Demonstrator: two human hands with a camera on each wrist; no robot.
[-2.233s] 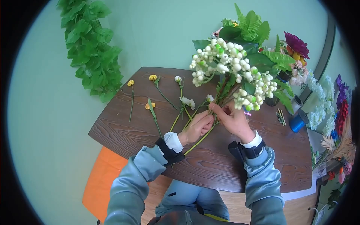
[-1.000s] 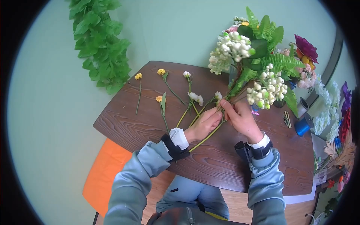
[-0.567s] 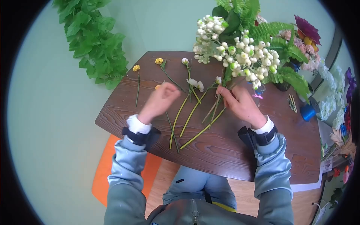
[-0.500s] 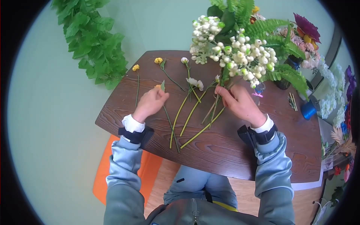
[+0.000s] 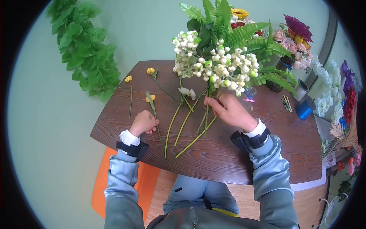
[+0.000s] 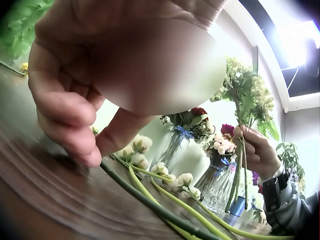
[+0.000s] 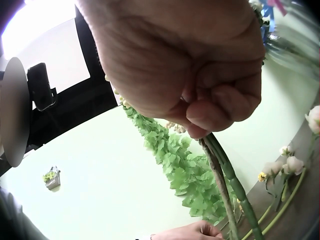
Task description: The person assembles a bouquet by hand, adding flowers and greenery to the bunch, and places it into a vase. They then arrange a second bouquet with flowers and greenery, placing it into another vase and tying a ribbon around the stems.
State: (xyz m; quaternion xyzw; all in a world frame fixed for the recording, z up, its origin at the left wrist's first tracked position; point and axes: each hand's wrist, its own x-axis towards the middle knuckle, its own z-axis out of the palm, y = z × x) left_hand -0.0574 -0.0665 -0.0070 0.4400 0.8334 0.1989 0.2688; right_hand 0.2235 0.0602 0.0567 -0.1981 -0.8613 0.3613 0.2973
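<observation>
In the head view my right hand [image 5: 232,111] grips an upright bunch of white berry sprays [image 5: 225,66] and green fern leaves [image 5: 244,34]. Its bare stems [image 7: 227,180] come out below the curled fingers in the right wrist view. My left hand [image 5: 143,123] is low over the table's left half, its thumb and fingers pinching the dark green stem [image 6: 145,197] of a small yellow flower [image 5: 151,98] with one long leaf. Several white flowers [image 5: 187,92] on long light green stems [image 5: 171,131] lie between the two hands. Two more yellow flowers [image 5: 129,78] lie farther back.
Behind the bunch, vases of flowers [image 5: 291,45] stand at the table's back right. A blue spool [image 5: 305,108], a grey spool [image 5: 300,90] and short sticks [image 5: 287,104] are at the right. A leafy vine [image 5: 84,49] hangs on the left wall; an orange seat [image 5: 146,179] is below.
My left hand has left the bunch's stems, moved left and taken hold of the yellow flower's stem, whose lower end has shifted. My right hand keeps holding the bunch. The head view has shifted slightly.
</observation>
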